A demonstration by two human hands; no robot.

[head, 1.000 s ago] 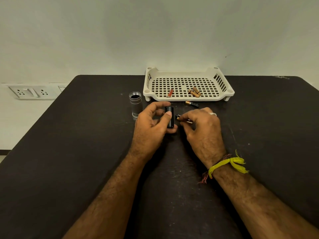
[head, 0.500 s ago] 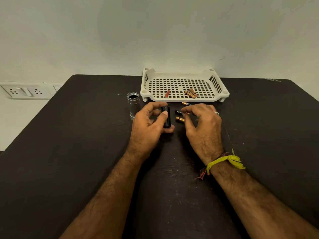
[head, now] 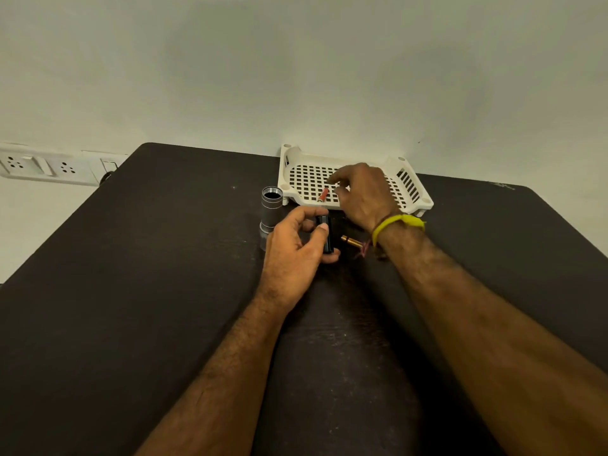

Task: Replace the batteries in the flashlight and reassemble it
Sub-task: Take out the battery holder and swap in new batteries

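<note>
My left hand [head: 297, 250] grips a small black battery holder [head: 324, 233] upright between thumb and fingers, just above the dark table. The silver flashlight body [head: 271, 209] stands open end up, touching the left side of that hand. My right hand [head: 363, 192] reaches into the white perforated tray [head: 413, 192], fingers spread over its floor, beside a red battery [head: 324, 194]. Nothing shows between those fingers. A gold and black battery [head: 353, 241] lies on the table under my right wrist. Other batteries in the tray are hidden by the hand.
The dark table [head: 164, 291] runs to a rounded back edge against a pale wall. A white socket strip [head: 39, 166] is on the wall at the left. A yellow band [head: 399, 223] circles my right wrist.
My right hand has left the batteries near the holder and moved forward into the tray. The left hand keeps the black holder. The view has tilted upward.
</note>
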